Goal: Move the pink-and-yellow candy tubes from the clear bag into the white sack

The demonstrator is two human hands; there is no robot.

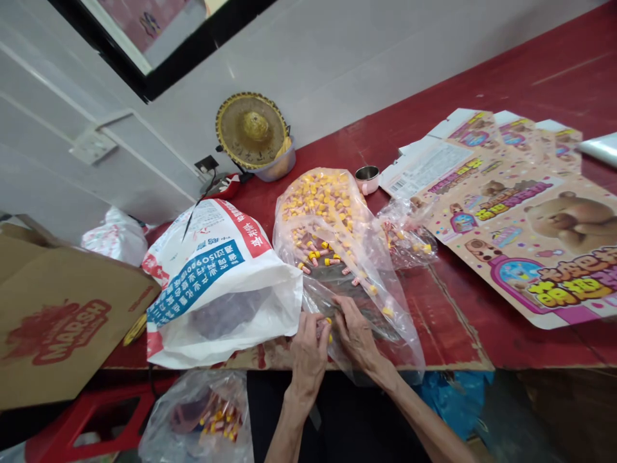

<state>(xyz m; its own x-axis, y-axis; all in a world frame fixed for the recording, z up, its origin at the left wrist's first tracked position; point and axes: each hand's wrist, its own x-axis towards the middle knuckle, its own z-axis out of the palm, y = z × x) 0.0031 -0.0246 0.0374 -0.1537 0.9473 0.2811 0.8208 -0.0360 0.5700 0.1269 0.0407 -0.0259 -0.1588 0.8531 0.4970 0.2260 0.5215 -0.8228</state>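
Observation:
Near the table's front edge, my left hand (307, 344) is closed on small pink pieces with yellow caps; one yellow cap (328, 321) shows past the fingertips. Beside it, my right hand (357, 331) rests on the clear plastic bag (400, 334), fingers extended and slightly bent, with nothing visible in them. A heap of yellow-capped pink pieces (321, 199) lies in the far part of that bag, and several loose ones are scattered toward my hands. Left of my hands, a white printed sack (270, 270) lies with its mouth facing me.
Printed flat cartons (482, 212) fan out at the right. Behind are a metal cup (367, 180), a small clear bag (409, 241) and a fan-like round gold object (252, 126). A cardboard box (72, 328) stands left. Below hangs another bag of capped pieces (219, 418).

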